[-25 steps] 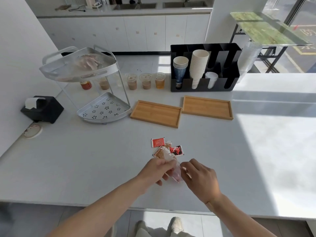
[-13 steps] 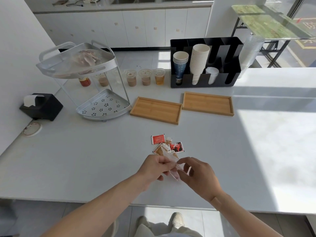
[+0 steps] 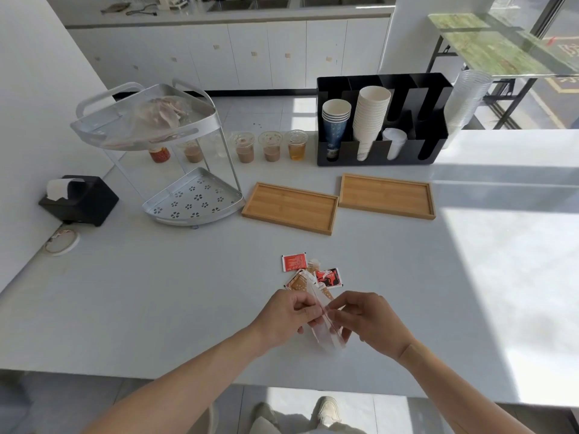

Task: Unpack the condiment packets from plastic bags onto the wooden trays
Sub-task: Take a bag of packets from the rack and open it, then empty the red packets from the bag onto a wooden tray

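Note:
A small clear plastic bag (image 3: pixel 326 335) is held between my left hand (image 3: pixel 286 317) and my right hand (image 3: pixel 365 321) above the near part of the white table. Both hands pinch its upper edge. Just beyond the hands lie several condiment packets (image 3: pixel 308 272), red, orange and black-red, loose on the table. Two wooden trays stand farther back with nothing in them: the left tray (image 3: pixel 289 208) and the right tray (image 3: pixel 387 195).
A metal two-tier corner rack (image 3: pixel 175 170) with crumpled bags on its top tier stands at the left. Behind are lidded drink cups (image 3: pixel 271 147), a black cup holder (image 3: pixel 380 120) and stacked clear cups (image 3: pixel 466 101). A black tissue box (image 3: pixel 78 200) sits far left.
The bag has been drawn a little nearer and lower between my hands. The packets on the table have not moved.

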